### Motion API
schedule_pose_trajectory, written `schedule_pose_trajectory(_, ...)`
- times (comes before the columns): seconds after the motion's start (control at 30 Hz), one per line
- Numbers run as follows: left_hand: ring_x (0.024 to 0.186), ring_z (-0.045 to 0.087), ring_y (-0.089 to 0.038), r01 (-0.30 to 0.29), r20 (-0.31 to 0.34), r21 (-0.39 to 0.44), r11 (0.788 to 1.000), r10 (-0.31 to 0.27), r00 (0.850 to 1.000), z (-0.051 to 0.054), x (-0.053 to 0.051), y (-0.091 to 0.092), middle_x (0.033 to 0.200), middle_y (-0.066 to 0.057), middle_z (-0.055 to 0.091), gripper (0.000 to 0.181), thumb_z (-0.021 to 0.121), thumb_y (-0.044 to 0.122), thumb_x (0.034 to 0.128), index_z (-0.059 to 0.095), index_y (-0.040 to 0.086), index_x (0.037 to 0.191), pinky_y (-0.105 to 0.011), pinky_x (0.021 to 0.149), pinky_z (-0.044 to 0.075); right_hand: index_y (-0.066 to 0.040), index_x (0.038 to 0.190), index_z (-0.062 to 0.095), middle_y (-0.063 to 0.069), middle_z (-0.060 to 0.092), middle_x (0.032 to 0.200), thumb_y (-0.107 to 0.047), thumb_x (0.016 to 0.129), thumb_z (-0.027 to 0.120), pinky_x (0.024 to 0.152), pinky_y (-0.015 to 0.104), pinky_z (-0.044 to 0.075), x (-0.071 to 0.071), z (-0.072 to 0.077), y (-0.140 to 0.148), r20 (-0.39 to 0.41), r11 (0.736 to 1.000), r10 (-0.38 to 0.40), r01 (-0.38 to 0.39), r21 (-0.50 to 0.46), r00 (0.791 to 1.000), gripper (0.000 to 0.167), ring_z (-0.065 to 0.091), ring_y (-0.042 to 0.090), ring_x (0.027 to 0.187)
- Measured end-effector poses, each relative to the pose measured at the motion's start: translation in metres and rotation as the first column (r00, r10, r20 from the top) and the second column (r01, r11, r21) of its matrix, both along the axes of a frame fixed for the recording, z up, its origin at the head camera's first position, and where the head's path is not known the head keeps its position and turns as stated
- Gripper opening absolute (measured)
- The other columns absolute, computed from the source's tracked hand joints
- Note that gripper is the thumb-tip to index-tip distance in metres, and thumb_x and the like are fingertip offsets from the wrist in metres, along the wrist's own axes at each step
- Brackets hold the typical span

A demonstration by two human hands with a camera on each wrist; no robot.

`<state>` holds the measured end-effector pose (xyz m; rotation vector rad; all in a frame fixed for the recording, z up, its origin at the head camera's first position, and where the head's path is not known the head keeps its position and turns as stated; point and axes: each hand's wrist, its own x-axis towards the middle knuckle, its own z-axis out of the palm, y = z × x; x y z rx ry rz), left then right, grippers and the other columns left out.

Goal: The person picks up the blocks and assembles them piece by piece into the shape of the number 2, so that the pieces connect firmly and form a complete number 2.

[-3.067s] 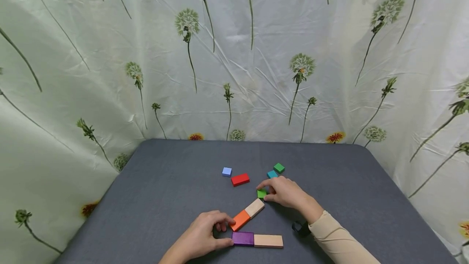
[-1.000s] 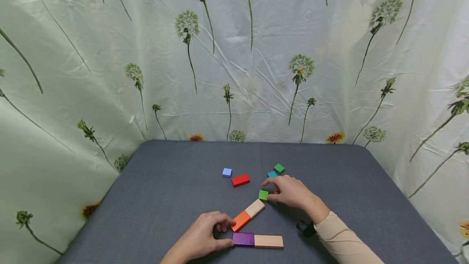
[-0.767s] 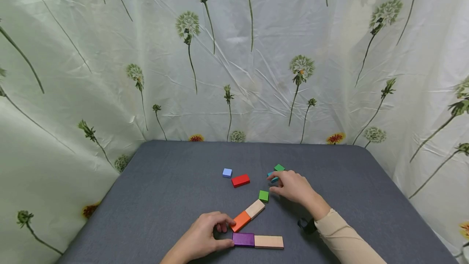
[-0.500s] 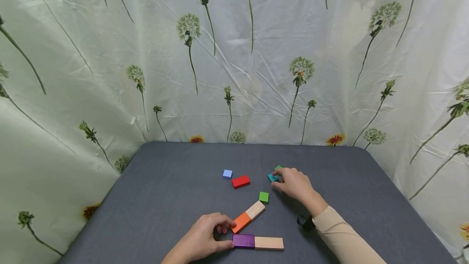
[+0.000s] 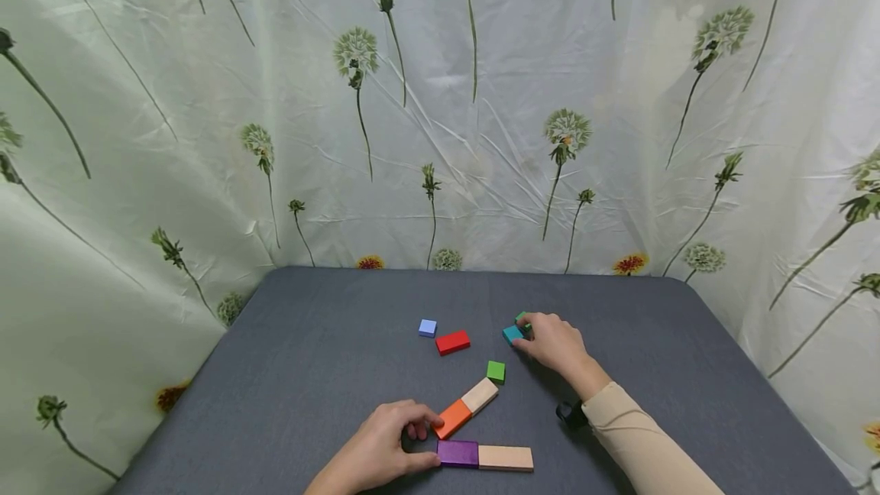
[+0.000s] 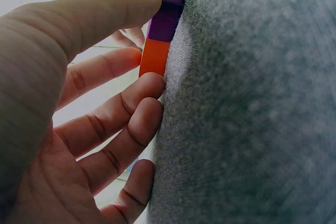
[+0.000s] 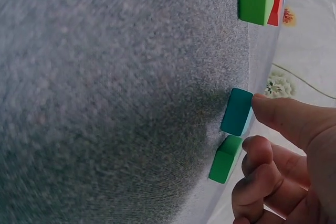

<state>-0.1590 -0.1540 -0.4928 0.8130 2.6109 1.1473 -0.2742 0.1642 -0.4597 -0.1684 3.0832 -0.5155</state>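
Note:
In the head view my left hand [image 5: 382, 441] rests at the near ends of two block rows. Its thumb touches the purple block [image 5: 457, 454], and its index finger touches the orange block [image 5: 453, 418]. A natural wood block [image 5: 505, 458] adjoins the purple one; another wood block [image 5: 480, 396] adjoins the orange. Just past that lies a bright green block [image 5: 496, 372]. My right hand [image 5: 558, 344] is over the teal block [image 7: 237, 112] and the dark green block [image 7: 226, 159]. The right thumb is at the teal block's side; whether it touches is unclear.
A red block [image 5: 452, 342] and a light blue block [image 5: 428, 328] lie farther back on the grey cloth-covered table [image 5: 330, 342]. Behind the table hangs a floral curtain [image 5: 495, 136]. A black strap [image 5: 569, 414] sits at the right wrist.
My right hand has let go of the bright green block, which stays at the end of the orange row. It has moved back to the teal and dark green blocks. My left hand stays put.

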Motion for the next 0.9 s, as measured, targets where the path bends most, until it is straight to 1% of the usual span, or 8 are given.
schedule_pose_trajectory(0.2, 0.081, 0.055, 0.005, -0.007, 0.026, -0.016, 1.000, 0.007, 1.000, 0.0010, -0.0004, 0.0009, 0.090, 0.017, 0.062, 0.035, 0.093, 0.033, 0.0842, 0.077, 0.025, 0.114, -0.019, 0.073, 0.049, -0.011, 0.126, 0.076, 0.005, 0.075, 0.092, -0.033, 0.097, 0.081, 0.055, 0.033, 0.046, -0.0019, -0.0016, -0.0005, 0.001, 1.000, -0.001, 0.001, 0.013, 1.000, 0.037, 0.062, 0.015, 0.068)
schedule_pose_trajectory(0.43, 0.080, 0.055, 0.004, -0.011, 0.033, -0.019, 1.000, 0.011, 0.999, 0.0024, -0.0005, 0.0020, 0.088, 0.017, 0.062, 0.035, 0.093, 0.033, 0.0839, 0.078, 0.025, 0.114, -0.019, 0.072, 0.049, -0.009, 0.128, 0.075, 0.009, 0.077, 0.100, -0.034, 0.096, 0.082, 0.058, 0.037, 0.051, -0.0045, -0.0002, -0.0030, 0.002, 1.000, 0.005, -0.005, 0.020, 1.000, 0.041, 0.065, 0.017, 0.072)
schedule_pose_trajectory(0.57, 0.080, 0.055, 0.004, -0.014, 0.038, -0.021, 1.000, 0.014, 0.999, 0.0028, -0.0006, 0.0022, 0.088, 0.017, 0.062, 0.035, 0.093, 0.032, 0.0837, 0.077, 0.025, 0.113, -0.019, 0.072, 0.049, -0.008, 0.128, 0.075, 0.009, 0.077, 0.101, -0.033, 0.096, 0.082, 0.060, 0.037, 0.052, -0.0061, 0.0000, -0.0043, 0.000, 1.000, 0.014, -0.014, 0.014, 1.000, 0.041, 0.066, 0.017, 0.074)
schedule_pose_trajectory(0.77, 0.080, 0.055, 0.004, -0.016, 0.038, -0.022, 1.000, 0.017, 0.999, 0.0026, -0.0003, 0.0020, 0.089, 0.016, 0.062, 0.035, 0.093, 0.033, 0.0838, 0.077, 0.025, 0.114, -0.019, 0.072, 0.049, -0.009, 0.126, 0.076, 0.009, 0.077, 0.100, -0.033, 0.096, 0.082, 0.059, 0.036, 0.050, -0.0059, 0.0016, -0.0070, 0.016, 1.000, 0.028, -0.028, 0.010, 0.999, 0.039, 0.063, 0.017, 0.073)
schedule_pose_trajectory(0.9, 0.080, 0.055, 0.004, -0.021, 0.043, -0.027, 0.999, 0.022, 0.999, 0.0026, 0.0006, 0.0018, 0.088, 0.016, 0.062, 0.035, 0.093, 0.033, 0.0838, 0.077, 0.026, 0.114, -0.019, 0.072, 0.048, -0.011, 0.124, 0.078, 0.009, 0.078, 0.106, -0.033, 0.095, 0.084, 0.060, 0.035, 0.049, -0.0065, 0.0025, -0.0091, 0.026, 0.999, 0.051, -0.051, 0.009, 0.998, 0.037, 0.063, 0.016, 0.075)
